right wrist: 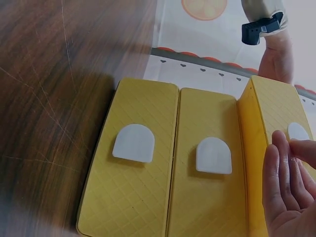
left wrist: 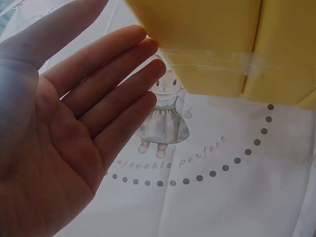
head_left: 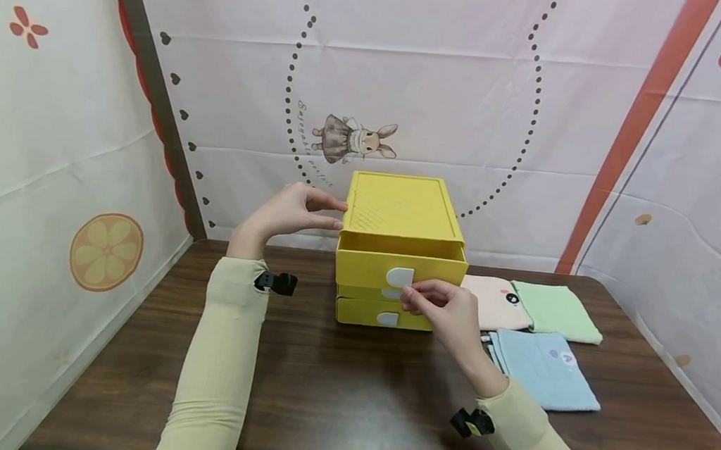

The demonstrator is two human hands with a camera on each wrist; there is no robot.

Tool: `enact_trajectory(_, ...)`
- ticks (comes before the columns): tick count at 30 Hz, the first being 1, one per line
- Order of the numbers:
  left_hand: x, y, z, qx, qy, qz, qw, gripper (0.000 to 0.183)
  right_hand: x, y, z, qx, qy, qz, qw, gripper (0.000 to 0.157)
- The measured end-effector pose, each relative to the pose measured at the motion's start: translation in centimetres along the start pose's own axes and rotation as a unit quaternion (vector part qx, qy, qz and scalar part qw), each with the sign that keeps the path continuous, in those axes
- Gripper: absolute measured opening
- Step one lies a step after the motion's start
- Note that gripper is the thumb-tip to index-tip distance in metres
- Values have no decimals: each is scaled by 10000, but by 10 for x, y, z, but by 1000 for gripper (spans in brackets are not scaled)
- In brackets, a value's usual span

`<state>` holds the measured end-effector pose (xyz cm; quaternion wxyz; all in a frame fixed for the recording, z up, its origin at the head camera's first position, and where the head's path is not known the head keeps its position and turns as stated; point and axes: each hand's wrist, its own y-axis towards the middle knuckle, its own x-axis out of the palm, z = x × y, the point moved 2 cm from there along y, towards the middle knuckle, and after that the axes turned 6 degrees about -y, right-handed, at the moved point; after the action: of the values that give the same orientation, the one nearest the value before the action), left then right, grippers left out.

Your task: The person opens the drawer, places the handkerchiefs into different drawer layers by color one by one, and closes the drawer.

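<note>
At the yellow unit (head_left: pixel 403 204) I record top drawer (head_left: pixel 360 269) part-open, lower drawers (head_left: pixel 356 311) closed, folded cloths (head_left: pixel 540 370) outside, right hand (head_left: pixel 449 313) pinching the top handle (head_left: pixel 399 277), left hand (head_left: pixel 290 212) unclenched.

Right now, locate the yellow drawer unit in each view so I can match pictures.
Head: yellow drawer unit, just right of centre.
Left wrist: upper right, cut off by the frame.
Right wrist: lower middle to right edge.
Shared landmark: the left hand, in all three.

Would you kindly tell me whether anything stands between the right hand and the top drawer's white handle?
Nothing visible does: the right hand is at the edge of the white handle, and the folded cloths lie off to the right.
</note>
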<state>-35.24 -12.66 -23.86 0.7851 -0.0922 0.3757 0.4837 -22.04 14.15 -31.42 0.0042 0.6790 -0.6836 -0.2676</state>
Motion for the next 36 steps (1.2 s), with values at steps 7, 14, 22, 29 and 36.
enact_trajectory(7, 0, 1, -2, 19, 0, -9, 10000, 43, -1, -5, -3, -47, 36, -21, 10000, 15)
enact_trajectory(14, 0, 0, -2, 6, 23, 4, 10000, 42, -1, -10, -5, -130, -22, -14, 9999, 14)
enact_trajectory(22, 0, 0, -1, 2, -41, 1, 10000, 43, -1, -14, -4, -201, -79, -5, 9998, 13)
enact_trajectory(29, -1, 1, 0, -8, -54, -19, 10000, 44, -2, -20, -8, -139, -140, -19, 9998, 13)
enact_trajectory(36, -1, 1, -1, 9, -48, -18, 10000, 45, -3, -24, -4, -221, -115, -32, 9997, 14)
